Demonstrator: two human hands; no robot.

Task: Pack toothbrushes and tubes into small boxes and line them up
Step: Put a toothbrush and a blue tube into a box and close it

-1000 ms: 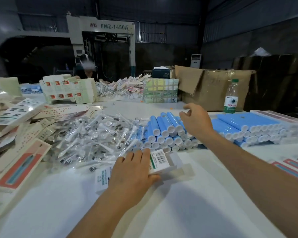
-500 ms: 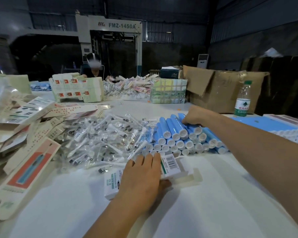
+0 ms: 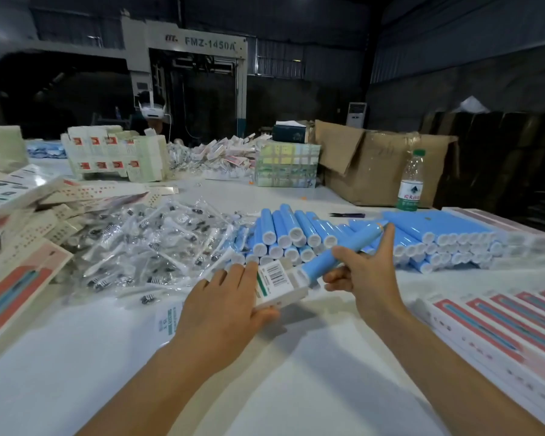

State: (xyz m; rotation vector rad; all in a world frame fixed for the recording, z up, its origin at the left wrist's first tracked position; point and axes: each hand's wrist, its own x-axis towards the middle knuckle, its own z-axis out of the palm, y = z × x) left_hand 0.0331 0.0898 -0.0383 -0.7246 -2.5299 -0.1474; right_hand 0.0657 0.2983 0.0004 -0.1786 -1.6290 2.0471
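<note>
My left hand (image 3: 224, 306) holds a small white box (image 3: 277, 283) with a barcode down on the white table (image 3: 312, 366), fingers on top and thumb along its near side. My right hand (image 3: 364, 275) grips a blue tube (image 3: 343, 251) with its white cap end at the box's open right end; the index finger stretches along the tube. Behind lies a stack of blue tubes (image 3: 291, 236), and another stack (image 3: 447, 239) sits to the right. A heap of toothbrushes in clear wrappers (image 3: 151, 243) lies to the left.
Flat box blanks (image 3: 16, 278) pile up at the left. Finished pink-fronted boxes (image 3: 497, 322) line the right edge. A water bottle (image 3: 410, 182), a cardboard carton (image 3: 372, 165) and small scissors (image 3: 346, 214) stand farther back. A person with a headset (image 3: 153, 113) works at the far side.
My right hand has taken one blue tube from the stack and brought it back to the open end of the box. My left hand stayed on the box.
</note>
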